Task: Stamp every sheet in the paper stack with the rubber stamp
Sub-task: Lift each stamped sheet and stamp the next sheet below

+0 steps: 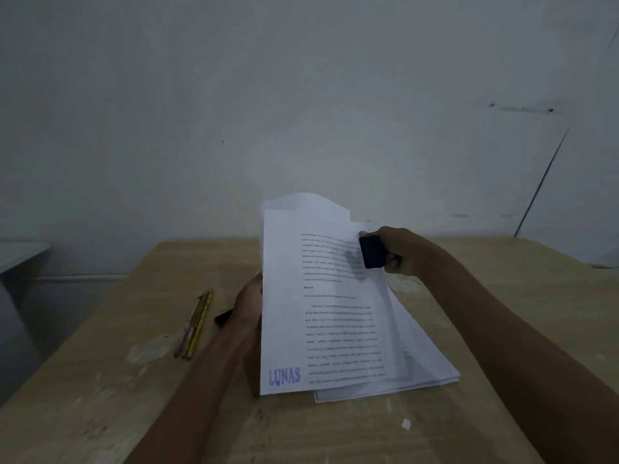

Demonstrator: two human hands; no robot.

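Paper stack (422,370) is seen lying on the wooden surface (100,413), with its upper sheets (321,262) lifted up from the left side. The left hand (249,303) is placed behind the raised sheets' left edge, its fingers hidden by the paper, so its grip cannot be told. A purple "LUNAS" mark (284,376) is printed at the front sheet's lower left corner. The rubber stamp (372,251), black, is clamped in the right hand (398,252), held against the right edge of the raised sheets near their top. Pencils (196,324) are laid on the surface left of the left hand, and a dark object (223,318) is partly hidden just beside it.
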